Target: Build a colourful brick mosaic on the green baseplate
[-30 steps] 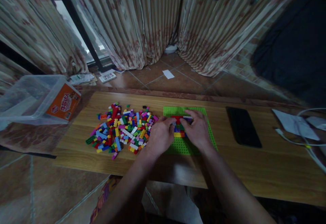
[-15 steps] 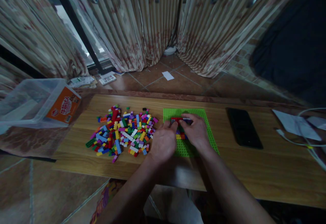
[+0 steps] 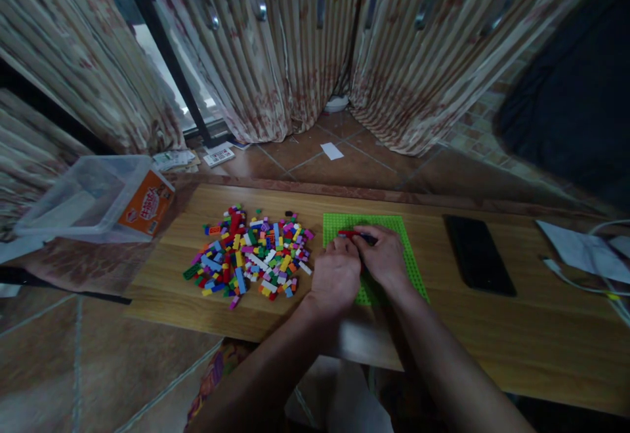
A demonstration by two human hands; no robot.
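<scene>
A green studded baseplate (image 3: 413, 262) lies on the wooden table, with toy bricks built up on it. My left hand (image 3: 337, 274) is closed over the plate's left part, its curled fingertips against a red toy brick (image 3: 347, 232). Close beside it, my right hand (image 3: 386, 254) pinches the right end of the same brick row, where a dark piece shows between thumb and forefinger. The fingers of both hands nearly meet. Most of the built bricks are hidden under my hands. Left of the plate spreads a heap of loose, many-coloured toy bricks (image 3: 239, 279).
A black phone (image 3: 478, 253) lies right of the baseplate. Farther right are white paper (image 3: 581, 246) and a white cable (image 3: 566, 278). A clear plastic box (image 3: 93, 223) with an orange label stands beyond the table's left end. Curtains (image 3: 295, 59) hang behind the table.
The view has swung slightly, so everything sits farther right. My left hand has moved closer to my right and now covers the yellow and red bricks that showed between them.
</scene>
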